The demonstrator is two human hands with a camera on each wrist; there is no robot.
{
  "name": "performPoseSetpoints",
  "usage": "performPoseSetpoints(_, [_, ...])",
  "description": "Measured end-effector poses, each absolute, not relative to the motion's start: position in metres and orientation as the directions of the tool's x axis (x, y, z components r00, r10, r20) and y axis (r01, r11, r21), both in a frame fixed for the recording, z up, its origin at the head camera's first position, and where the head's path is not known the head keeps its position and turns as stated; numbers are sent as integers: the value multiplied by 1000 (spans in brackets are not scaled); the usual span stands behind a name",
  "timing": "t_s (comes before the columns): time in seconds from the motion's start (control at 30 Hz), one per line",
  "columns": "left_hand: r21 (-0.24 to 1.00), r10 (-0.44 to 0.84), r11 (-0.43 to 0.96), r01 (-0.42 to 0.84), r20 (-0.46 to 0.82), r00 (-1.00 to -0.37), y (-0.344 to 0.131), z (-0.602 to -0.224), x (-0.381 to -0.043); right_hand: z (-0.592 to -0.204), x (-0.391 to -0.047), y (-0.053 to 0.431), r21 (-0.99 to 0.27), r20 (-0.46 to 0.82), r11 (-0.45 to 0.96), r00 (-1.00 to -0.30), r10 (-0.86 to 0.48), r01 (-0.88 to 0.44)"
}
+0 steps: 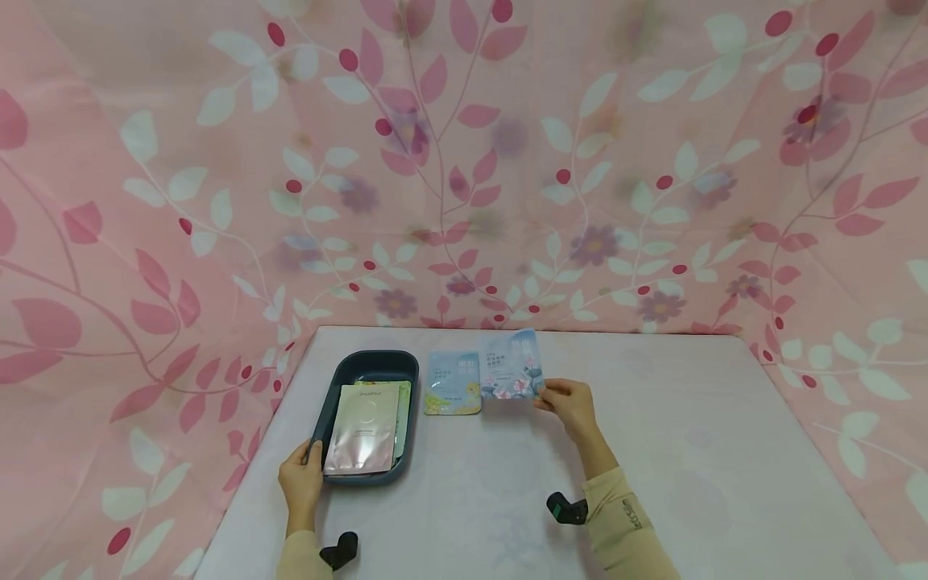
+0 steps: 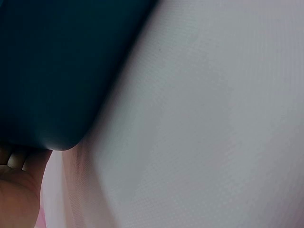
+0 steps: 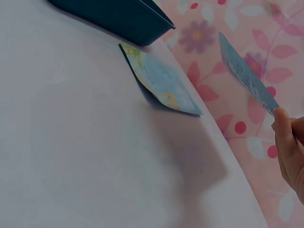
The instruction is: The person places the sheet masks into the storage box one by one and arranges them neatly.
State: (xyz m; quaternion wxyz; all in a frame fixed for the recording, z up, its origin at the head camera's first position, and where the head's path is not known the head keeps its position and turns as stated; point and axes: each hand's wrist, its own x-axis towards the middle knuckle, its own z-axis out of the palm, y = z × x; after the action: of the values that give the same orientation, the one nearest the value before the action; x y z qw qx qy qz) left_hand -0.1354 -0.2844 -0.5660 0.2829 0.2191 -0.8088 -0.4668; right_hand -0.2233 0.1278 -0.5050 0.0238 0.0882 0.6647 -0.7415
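Note:
My right hand (image 1: 570, 407) pinches a light blue sheet-mask packet (image 1: 511, 366) with pink flowers by its lower right corner. In the right wrist view that packet (image 3: 247, 76) is seen nearly edge-on, raised over the table. Just left of it a blue and yellow packet (image 1: 453, 383) lies on the table. My left hand (image 1: 300, 483) grips the near left rim of a dark blue tray (image 1: 415, 379), thumb over the edge. Inside the tray a cream and pink packet (image 1: 366, 431) lies on top of a green packet (image 1: 403, 419).
The table (image 1: 696, 451) has a white cover, and its far edge meets a pink floral curtain (image 1: 464, 161). Black wrist devices are strapped at the left sleeve (image 1: 304, 557) and the right sleeve (image 1: 625, 519).

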Motion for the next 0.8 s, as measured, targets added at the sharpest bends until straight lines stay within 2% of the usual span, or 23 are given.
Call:
performPoseSetpoints(0.3, [905,-600,421,65,331,-729,-288,-568,-134,-499,-220,112,-978,-129,-169,-990,51,119])
performPoseSetpoints(0.57, [883,-627,461,-89,253,-737,-284,-563,-135,-503,-218,90,-977,-119,-178,-993,12,115])
performPoseSetpoints(0.8, [882,-620,463,-89,251,-743,-284,-564,-135,-504,-215,71,-975,-125,-182,-992,-24,128])
